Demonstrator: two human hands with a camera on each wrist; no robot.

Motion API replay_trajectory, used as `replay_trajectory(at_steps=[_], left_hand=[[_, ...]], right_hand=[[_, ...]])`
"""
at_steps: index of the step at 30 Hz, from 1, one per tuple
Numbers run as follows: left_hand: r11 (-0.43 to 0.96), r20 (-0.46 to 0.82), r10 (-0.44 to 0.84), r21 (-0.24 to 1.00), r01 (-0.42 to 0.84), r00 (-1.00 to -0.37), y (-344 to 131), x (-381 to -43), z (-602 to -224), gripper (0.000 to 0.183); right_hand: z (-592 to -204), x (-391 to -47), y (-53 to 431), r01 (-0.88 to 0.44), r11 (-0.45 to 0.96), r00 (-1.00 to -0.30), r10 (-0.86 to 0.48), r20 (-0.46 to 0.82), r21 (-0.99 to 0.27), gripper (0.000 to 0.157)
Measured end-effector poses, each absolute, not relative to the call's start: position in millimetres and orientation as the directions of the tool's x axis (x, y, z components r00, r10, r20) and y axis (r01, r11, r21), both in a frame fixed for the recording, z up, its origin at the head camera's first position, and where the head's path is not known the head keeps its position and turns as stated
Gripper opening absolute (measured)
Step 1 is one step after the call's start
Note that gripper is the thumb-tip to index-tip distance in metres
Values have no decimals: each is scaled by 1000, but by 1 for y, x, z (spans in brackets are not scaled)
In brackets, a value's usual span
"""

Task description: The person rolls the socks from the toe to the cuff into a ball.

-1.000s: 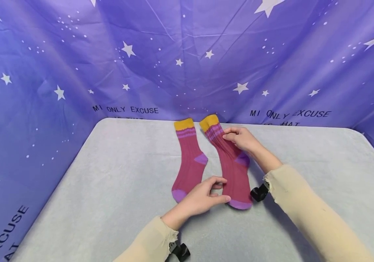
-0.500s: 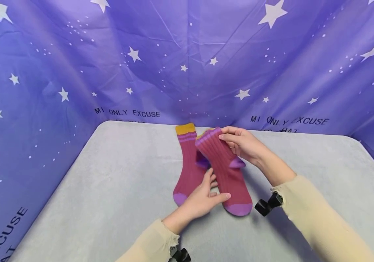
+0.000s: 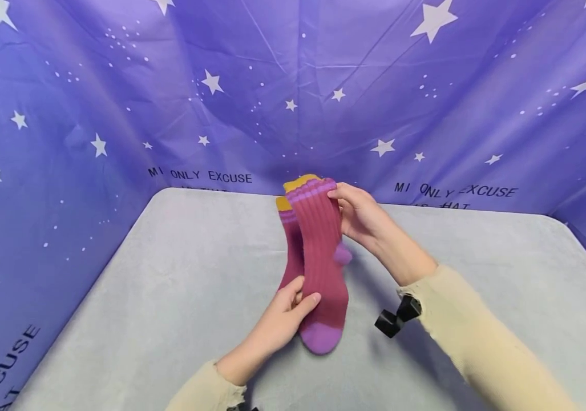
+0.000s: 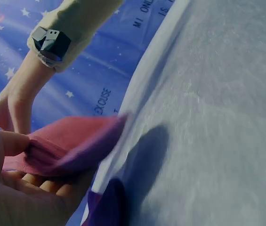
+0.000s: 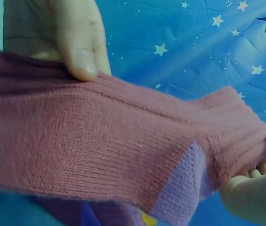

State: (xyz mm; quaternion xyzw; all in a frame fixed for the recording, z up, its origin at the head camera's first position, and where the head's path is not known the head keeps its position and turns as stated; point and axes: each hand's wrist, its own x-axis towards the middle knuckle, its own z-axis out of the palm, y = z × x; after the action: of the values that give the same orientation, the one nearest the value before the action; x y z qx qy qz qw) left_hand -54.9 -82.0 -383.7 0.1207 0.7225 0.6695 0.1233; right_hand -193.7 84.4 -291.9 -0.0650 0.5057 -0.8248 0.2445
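Note:
A maroon sock (image 3: 320, 245) with purple heel and toe and a yellow cuff is held up off the table between both hands. My right hand (image 3: 367, 220) pinches it near the striped cuff. Lower down, my left hand (image 3: 277, 319) grips the foot's side edge, its thumb on the front; in the left wrist view the sock (image 4: 76, 141) lies between thumb and fingers. Behind it, a matching sock (image 3: 291, 245) lies on the table, mostly covered from the head view. Its purple part (image 4: 107, 207) shows below the left hand in the left wrist view.
A grey cloth-covered table (image 3: 185, 274) extends around the socks. Purple fabric (image 3: 251, 114) printed with white stars and lettering hangs behind and beside it. Black wrist cameras (image 3: 397, 317) stick out from the sleeves.
The right-hand sock was lying flat; the hands have lifted it and carried it left, over the other sock. My left thumb and fingers have closed on its foot.

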Motion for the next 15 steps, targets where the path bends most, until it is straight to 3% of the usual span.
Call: replay_trajectory(at_steps=[7,11,15], left_hand=[[6,-69,365,997,-72,-929,-107,-49,-384,38],[26,-106,346,994,-103,-932,-116,-46,-389,48],[90,-140,317,989,-117,-938,-120,-46,-388,42]], right_hand=[[-300,-212,57,356,-370,-902,-376,-212,-858,18],[-312,-228,48,353,-306,-914,-313,-256,-884,41],[-323,-243,43,350,-290,-920,-284,-270,-890,52]])
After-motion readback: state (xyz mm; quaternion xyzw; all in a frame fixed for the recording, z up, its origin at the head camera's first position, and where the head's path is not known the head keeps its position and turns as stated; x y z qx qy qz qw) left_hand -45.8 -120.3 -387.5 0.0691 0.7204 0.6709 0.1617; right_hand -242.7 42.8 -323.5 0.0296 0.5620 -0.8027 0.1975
